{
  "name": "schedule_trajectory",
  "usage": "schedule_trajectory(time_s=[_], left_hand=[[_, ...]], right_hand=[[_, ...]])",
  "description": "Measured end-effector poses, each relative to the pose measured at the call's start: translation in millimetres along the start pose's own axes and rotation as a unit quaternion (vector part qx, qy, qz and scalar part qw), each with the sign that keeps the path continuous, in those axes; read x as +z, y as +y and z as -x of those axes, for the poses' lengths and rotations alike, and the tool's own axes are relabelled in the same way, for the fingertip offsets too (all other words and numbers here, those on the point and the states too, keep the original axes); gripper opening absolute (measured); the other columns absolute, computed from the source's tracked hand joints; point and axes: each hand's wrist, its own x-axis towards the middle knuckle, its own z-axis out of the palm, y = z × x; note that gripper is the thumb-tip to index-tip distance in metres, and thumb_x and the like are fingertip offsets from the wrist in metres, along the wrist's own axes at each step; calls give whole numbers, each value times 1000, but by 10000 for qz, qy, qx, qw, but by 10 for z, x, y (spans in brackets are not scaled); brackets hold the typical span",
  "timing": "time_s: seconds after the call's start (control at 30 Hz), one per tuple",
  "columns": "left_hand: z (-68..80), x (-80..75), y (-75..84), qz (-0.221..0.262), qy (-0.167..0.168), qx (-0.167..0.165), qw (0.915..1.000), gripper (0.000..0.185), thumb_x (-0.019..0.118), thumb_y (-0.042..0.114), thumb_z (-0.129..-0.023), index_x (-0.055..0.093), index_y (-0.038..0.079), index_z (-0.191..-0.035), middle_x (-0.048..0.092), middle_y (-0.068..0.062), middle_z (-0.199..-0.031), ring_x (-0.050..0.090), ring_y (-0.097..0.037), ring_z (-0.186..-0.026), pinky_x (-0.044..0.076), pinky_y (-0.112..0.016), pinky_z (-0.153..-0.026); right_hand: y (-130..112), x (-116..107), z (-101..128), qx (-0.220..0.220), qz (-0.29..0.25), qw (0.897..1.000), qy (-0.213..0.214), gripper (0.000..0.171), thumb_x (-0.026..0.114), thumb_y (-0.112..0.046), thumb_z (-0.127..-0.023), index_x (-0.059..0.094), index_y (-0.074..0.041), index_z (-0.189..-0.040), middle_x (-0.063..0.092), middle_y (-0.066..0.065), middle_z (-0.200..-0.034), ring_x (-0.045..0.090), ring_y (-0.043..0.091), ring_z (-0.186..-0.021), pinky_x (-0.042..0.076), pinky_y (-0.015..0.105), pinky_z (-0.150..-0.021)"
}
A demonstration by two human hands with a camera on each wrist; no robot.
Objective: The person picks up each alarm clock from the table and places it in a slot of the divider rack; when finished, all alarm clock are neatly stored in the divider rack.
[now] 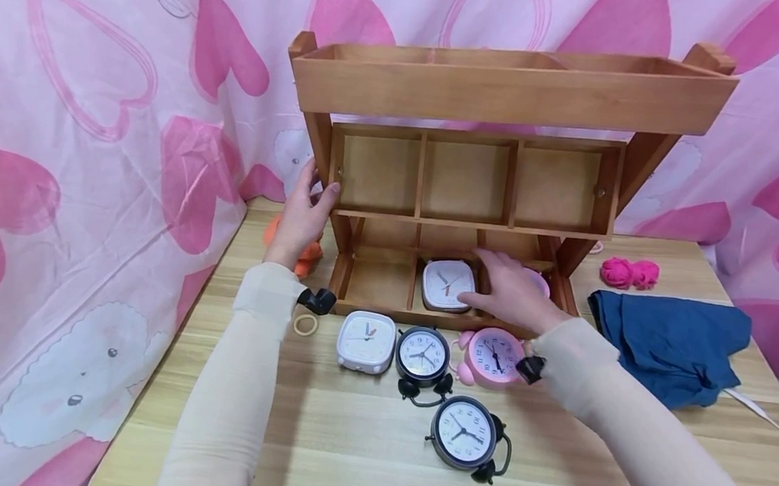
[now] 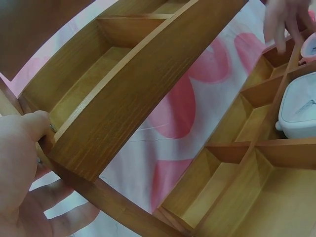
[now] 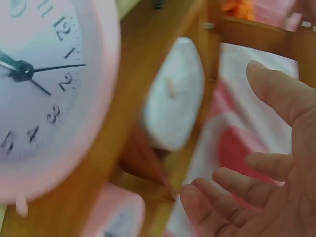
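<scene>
My left hand [image 1: 304, 217] grips the left side of a wooden three-tier shelf [image 1: 511, 92], thumb on the middle tier's edge and fingers behind the post. Over the lowest tier, my right hand [image 1: 517, 293] is held with loosely bent fingers and nothing in its grasp, as the right wrist view shows. Close to its thumb, a white square alarm clock [image 1: 446, 284] sits in the middle compartment. A pink clock [image 1: 538, 283] in the right compartment is mostly hidden behind that hand. The middle tier's three compartments hold nothing.
Before the shelf lie another white clock [image 1: 366, 340], two black twin-bell clocks [image 1: 423, 355] [image 1: 464, 432] and a pink twin-bell clock [image 1: 494, 358]. Blue cloth [image 1: 670, 345] and pink yarn [image 1: 629, 273] are at right. An orange object [image 1: 306, 258] and wooden ring [image 1: 305, 324] are at left.
</scene>
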Motion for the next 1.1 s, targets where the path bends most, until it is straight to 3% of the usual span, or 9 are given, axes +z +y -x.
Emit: schedule_trajectory(time_s=[0.23, 0.4, 0.5, 0.7, 0.9, 1.1], left_hand=[[5, -14, 14, -63, -54, -151, 9999, 68, 50, 49, -100, 13, 40, -156, 25, -1, -163, 40, -30, -143, 40, -49, -113], [2, -12, 8, 53, -86, -138, 9999, 69, 50, 48, -100, 14, 35, -157, 27, -4, -163, 38, -29, -144, 38, -49, -114], [9, -14, 8, 111, -81, -184, 9997, 69, 51, 49, -99, 14, 36, -157, 27, -3, -162, 37, -28, -145, 37, -48, -115], [14, -16, 6, 132, -49, -210, 9997, 68, 51, 48, -99, 15, 38, -156, 28, -2, -162, 37, -27, -145, 38, -49, -114], [14, -16, 5, 173, -80, -232, 9996, 68, 52, 46, -99, 15, 38, -156, 27, -2, -162, 34, -26, -147, 37, -48, -115], [31, -14, 34, 299, -120, -292, 9991, 67, 53, 45, -99, 16, 40, -155, 27, 0, -162, 34, -25, -147, 37, -48, -115]], right_hand=[[54, -203, 555, 272, -481, 9985, 25, 99, 73, -56, -82, 24, -15, -157, 33, 20, -157, 34, 46, -140, 38, 68, -103], [108, -114, 883, 187, -541, 9981, 245, 92, 79, -48, -80, 33, -11, -152, 44, 22, -148, 47, 45, -130, 49, 64, -94], [162, -15, 1013, 94, -473, 9982, 349, 89, 81, -43, -79, 38, -7, -148, 48, 23, -144, 51, 46, -126, 49, 64, -94], [354, 204, 1132, -91, -581, 9974, 427, 86, 84, -33, -78, 40, -6, -147, 49, 24, -144, 47, 48, -129, 42, 68, -99], [565, 385, 1141, -385, -383, 9980, 330, 88, 85, -35, -77, 40, -8, -148, 48, 21, -146, 45, 46, -131, 38, 71, -101], [699, 487, 1095, -300, -375, 9988, -51, 83, 84, -30, -78, 43, -7, -146, 50, 19, -143, 46, 44, -130, 38, 68, -105]])
